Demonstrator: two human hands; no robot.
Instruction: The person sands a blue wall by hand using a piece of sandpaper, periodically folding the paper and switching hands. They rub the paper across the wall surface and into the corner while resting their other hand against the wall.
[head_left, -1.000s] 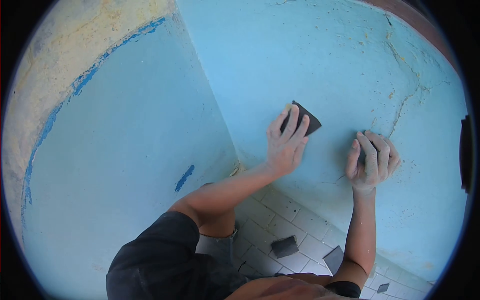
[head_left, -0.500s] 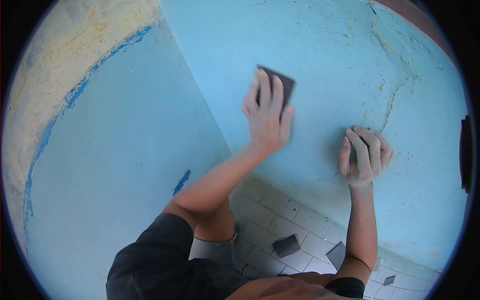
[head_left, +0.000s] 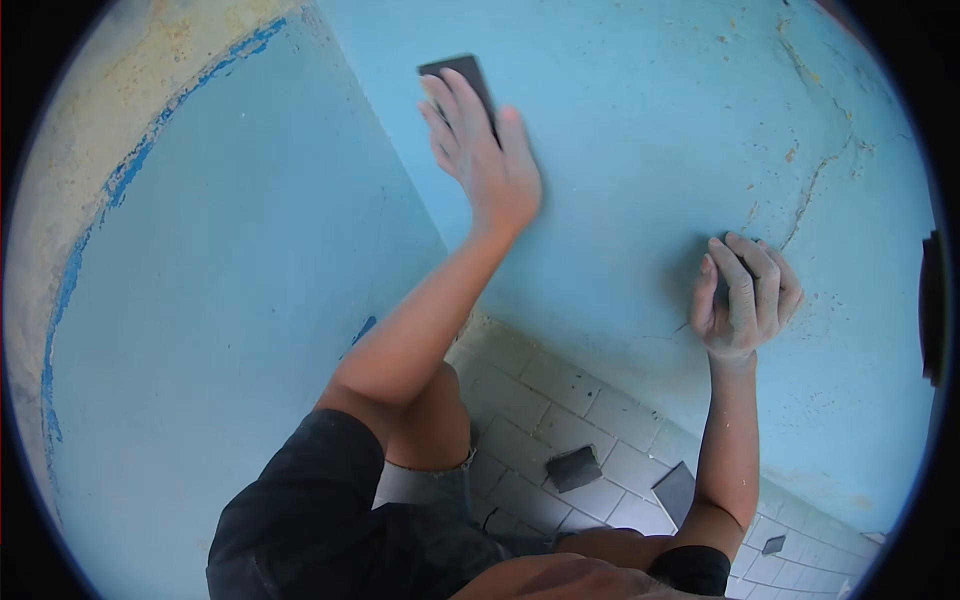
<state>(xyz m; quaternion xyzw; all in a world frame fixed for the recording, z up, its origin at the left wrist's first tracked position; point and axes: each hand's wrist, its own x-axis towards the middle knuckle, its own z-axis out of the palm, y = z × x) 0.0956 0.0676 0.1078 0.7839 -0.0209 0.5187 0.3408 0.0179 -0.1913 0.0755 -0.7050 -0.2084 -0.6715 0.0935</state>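
Under the fingers of my left hand (head_left: 485, 165), a dark, flat rectangular piece of sandpaper (head_left: 455, 70) is pressed against the light blue wall (head_left: 620, 150). Its upper end sticks out past my fingertips. My right hand (head_left: 745, 300), coated in pale dust, rests against the wall lower down on the right. Its fingers are curled, with a dark patch behind them. Whether that patch is shadow or a held piece cannot be made out.
A corner joins the wall to a blue surface (head_left: 230, 250) on the left, edged by bare plaster. A crack (head_left: 815, 190) runs above my right hand. Dark pieces (head_left: 574, 468) (head_left: 676, 492) (head_left: 773, 545) lie on the tiled floor (head_left: 520, 450) below.
My left hand has moved up and to the left across the wall with the sandpaper. My right hand stays at about the same place on the wall; the view has shifted slightly.
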